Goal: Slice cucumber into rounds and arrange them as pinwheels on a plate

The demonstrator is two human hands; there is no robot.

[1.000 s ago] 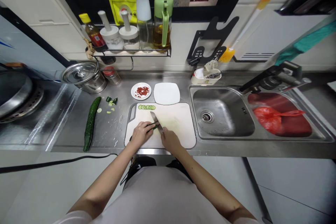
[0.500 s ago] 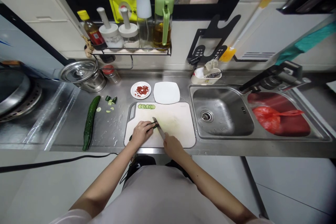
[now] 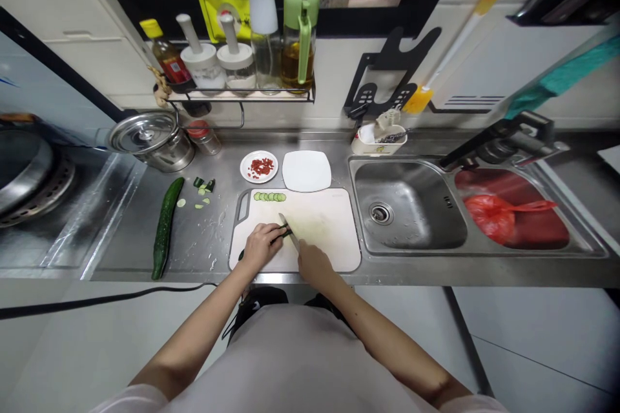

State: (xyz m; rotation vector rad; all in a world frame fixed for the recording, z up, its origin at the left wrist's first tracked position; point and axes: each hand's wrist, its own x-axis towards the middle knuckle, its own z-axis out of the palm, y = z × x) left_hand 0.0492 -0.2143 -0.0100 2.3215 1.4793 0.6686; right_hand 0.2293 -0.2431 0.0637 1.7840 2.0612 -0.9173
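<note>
The left hand (image 3: 261, 247) holds a cucumber piece (image 3: 281, 236) against the cutting board (image 3: 334, 232), left of center. The right hand (image 3: 314, 264) grips the knife (image 3: 294, 241), blade at the cucumber piece. Open board surface extends to the right edge, beside the sink (image 3: 411, 226). Cucumber slices (image 3: 270, 197) lie near the far edge.

No text is legible. The label (image 3: 177, 70) on the bottle (image 3: 163, 47), print (image 3: 243, 14) on the packet (image 3: 209, 11) and a faint mark (image 3: 337, 193) on the board (image 3: 339, 232) seem too small to read.

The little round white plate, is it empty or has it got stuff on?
Not empty: chopped red pieces lie on the round white plate, partly covering it.
</note>
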